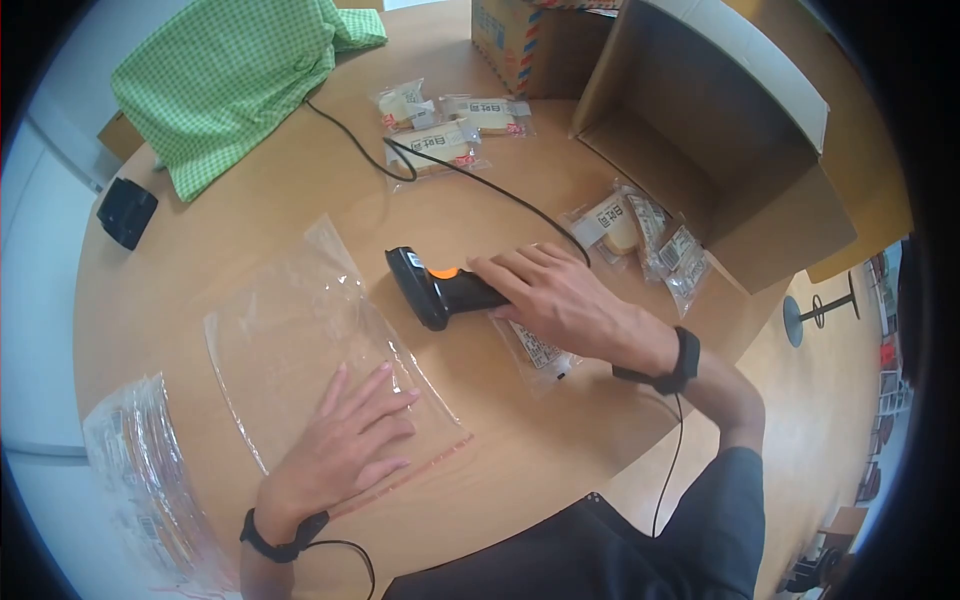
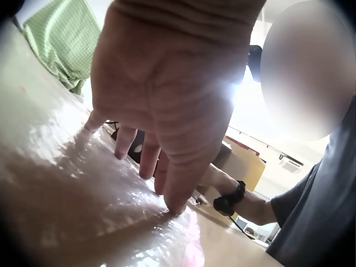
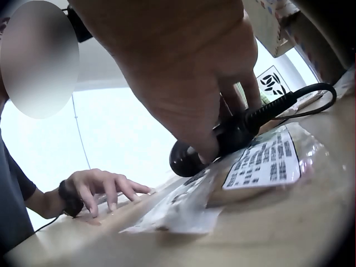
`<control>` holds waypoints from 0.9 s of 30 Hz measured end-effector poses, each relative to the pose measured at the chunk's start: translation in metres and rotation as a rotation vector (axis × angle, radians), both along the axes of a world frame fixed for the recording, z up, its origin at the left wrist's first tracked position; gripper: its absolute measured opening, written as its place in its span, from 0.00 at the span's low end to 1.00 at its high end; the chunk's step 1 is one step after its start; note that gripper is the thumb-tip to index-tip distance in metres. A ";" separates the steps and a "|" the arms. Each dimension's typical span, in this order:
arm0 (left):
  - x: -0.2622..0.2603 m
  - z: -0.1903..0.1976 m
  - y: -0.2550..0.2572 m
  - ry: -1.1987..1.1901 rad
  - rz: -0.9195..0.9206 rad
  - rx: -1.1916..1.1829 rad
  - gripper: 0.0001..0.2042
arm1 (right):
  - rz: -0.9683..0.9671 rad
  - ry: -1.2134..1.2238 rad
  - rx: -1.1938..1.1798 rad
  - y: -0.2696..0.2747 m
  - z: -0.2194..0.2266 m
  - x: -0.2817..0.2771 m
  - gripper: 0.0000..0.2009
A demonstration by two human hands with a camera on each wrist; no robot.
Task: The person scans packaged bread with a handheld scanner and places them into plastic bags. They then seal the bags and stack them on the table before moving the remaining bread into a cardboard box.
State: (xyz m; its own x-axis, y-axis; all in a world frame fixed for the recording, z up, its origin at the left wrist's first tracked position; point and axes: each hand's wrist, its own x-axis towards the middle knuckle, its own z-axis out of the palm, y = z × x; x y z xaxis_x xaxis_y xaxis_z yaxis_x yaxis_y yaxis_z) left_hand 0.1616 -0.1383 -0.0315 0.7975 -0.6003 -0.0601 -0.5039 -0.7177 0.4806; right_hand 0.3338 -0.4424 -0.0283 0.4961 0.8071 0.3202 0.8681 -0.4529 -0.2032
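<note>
My right hand (image 1: 565,305) grips the handle of a black barcode scanner (image 1: 418,288) with an orange trigger, its head pointing left. Under that hand lies a clear-wrapped bread packet (image 1: 540,352); its printed label shows in the right wrist view, close below the scanner handle (image 3: 233,136). A large, flat clear plastic bag (image 1: 285,330) with a reddish strip along its near edge is spread on the table. My left hand (image 1: 345,445) rests on the bag's lower part, fingers spread and fairly straight; in the left wrist view the fingertips touch the shiny film.
Several wrapped bread packets (image 1: 430,148) lie at the back, others (image 1: 610,225) beside an open cardboard box (image 1: 810,205). A stack of clear bags (image 1: 140,470) sits at left, near a black stand (image 1: 127,213). The scanner's cable (image 1: 480,180) runs back towards a green checked cloth (image 1: 225,75).
</note>
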 end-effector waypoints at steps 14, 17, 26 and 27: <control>0.010 -0.003 -0.018 -0.035 -0.066 0.006 0.17 | -0.153 -0.117 0.081 -0.021 -0.009 0.048 0.27; 0.012 -0.003 -0.025 -0.057 -0.081 0.014 0.17 | -0.494 0.089 -0.023 -0.027 0.011 -0.016 0.29; 0.011 -0.003 -0.040 -0.005 0.251 -0.310 0.27 | -0.493 1.340 0.238 -0.057 -0.014 -0.028 0.45; 0.011 -0.002 -0.039 0.083 0.401 -0.452 0.30 | -0.490 0.928 0.185 -0.046 -0.005 -0.041 0.47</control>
